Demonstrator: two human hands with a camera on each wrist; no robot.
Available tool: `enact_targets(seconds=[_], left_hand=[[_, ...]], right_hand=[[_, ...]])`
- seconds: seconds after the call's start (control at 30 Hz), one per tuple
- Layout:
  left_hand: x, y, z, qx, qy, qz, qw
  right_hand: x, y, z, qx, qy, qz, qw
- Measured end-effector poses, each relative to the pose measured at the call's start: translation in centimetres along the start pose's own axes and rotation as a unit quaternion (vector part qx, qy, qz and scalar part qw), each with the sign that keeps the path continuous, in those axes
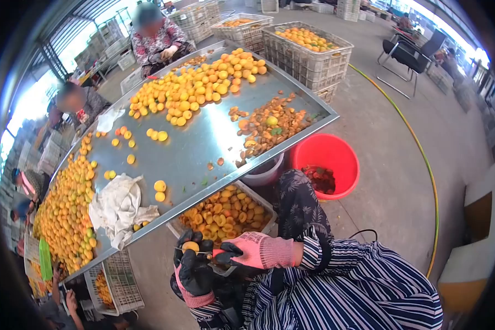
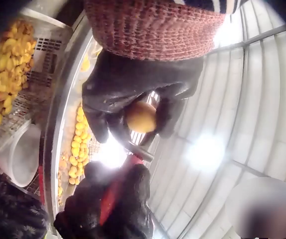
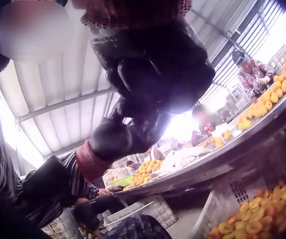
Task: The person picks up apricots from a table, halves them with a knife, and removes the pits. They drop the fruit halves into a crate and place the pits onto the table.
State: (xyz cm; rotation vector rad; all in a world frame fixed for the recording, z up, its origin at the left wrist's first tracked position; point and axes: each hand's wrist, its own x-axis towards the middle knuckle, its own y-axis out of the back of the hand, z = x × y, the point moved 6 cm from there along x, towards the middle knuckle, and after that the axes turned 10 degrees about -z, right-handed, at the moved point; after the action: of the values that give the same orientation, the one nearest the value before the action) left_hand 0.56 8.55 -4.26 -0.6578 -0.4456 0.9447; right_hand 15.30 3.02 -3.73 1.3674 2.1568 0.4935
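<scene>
Over the near crate, my gloved left hand [image 1: 197,272] holds a yellow-orange apricot [image 2: 141,117] between its fingers and thumb. My right hand [image 1: 250,250], in a pink glove with black coating, grips a small knife by its red handle [image 2: 110,200]. The short metal blade [image 2: 140,151] points at my left hand and sits right by the apricot. In the right wrist view my right hand [image 3: 153,74] covers the knife and fruit. Halved apricots [image 1: 223,217] fill the plastic crate [image 1: 270,219] just beyond my hands, partly under the table edge.
The tilted-looking metal table [image 1: 187,154] bears heaps of whole apricots [image 1: 195,88], a white cloth [image 1: 121,206] and a pile of pits and scraps [image 1: 275,124]. A red bucket [image 1: 349,176] stands right of the crate. Other people sit along the far side. A yellow hose [image 1: 418,143] crosses the floor.
</scene>
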Motion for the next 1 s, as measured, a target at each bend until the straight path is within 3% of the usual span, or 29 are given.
enact_targets(seconds=[0.03,0.17,0.2,0.33,0.4,0.43,0.5,0.6,0.63,0.7,0.8,0.83,0.9,0.93,0.97,1.0], left_hand=[[0.0,0.4,-0.3,0.026,0.01,0.006,1.0],[0.9,-1.0,-0.2,-0.156,-0.07,-0.083,0.982],[0.8,-0.4,-0.2,-0.161,-0.075,-0.024,0.984],[1.4,-0.4,-0.9,-0.167,-0.012,-0.055,0.984],[0.8,-0.5,0.1,-0.065,-0.098,0.124,0.985],[0.8,-0.3,0.1,-0.064,-0.096,0.124,0.986],[0.9,-0.5,0.3,-0.098,-0.111,0.026,0.989],[0.6,-0.9,-0.7,-0.148,-0.052,-0.005,0.988],[0.4,-1.3,-1.0,-0.147,-0.052,-0.004,0.988],[0.1,-1.8,-1.5,-0.055,-0.033,0.079,0.995],[0.6,-1.3,-1.3,-0.087,-0.049,0.077,0.992],[0.6,-0.5,-1.2,-0.117,-0.055,0.082,0.988],[1.1,1.1,-1.9,-0.239,-0.063,-0.038,0.968],[0.9,0.5,-1.7,-0.201,-0.059,-0.063,0.976],[1.1,1.1,-2.5,-0.257,-0.047,-0.068,0.963],[1.0,0.7,-2.2,-0.225,-0.032,-0.011,0.974]], right_hand=[[0.0,0.1,-0.2,0.001,-0.002,0.003,1.0],[-0.1,-1.8,-0.5,0.049,0.041,0.05,0.997],[-0.1,-2.1,-0.5,0.051,0.033,0.024,0.998],[-0.2,-1.5,-0.8,0.021,-0.004,-0.023,1.0],[-0.2,-1.6,-0.6,0.012,-0.024,-0.044,0.999],[0.0,-1.8,-0.5,0.009,-0.019,-0.032,0.999],[-0.1,-1.8,-0.4,0.007,-0.013,-0.02,1.0],[0.2,-1.4,-0.2,-0.01,-0.017,-0.008,1.0],[0.3,-1.4,0.1,-0.021,-0.019,0.014,1.0],[0.1,-1.0,-0.1,-0.032,-0.018,0.031,0.999],[0.0,-1.2,-0.7,0.007,0.018,-0.018,1.0],[0.0,-1.5,-0.2,-0.004,0.017,0.017,1.0],[-0.2,-2.3,0.7,0.001,0.042,0.076,0.996],[-0.4,-1.5,-0.2,0.011,0.034,0.056,0.998],[-0.7,-0.5,-1.1,0.02,0.024,0.04,0.999],[-0.6,-0.8,-1.1,0.021,0.035,0.026,0.999]])
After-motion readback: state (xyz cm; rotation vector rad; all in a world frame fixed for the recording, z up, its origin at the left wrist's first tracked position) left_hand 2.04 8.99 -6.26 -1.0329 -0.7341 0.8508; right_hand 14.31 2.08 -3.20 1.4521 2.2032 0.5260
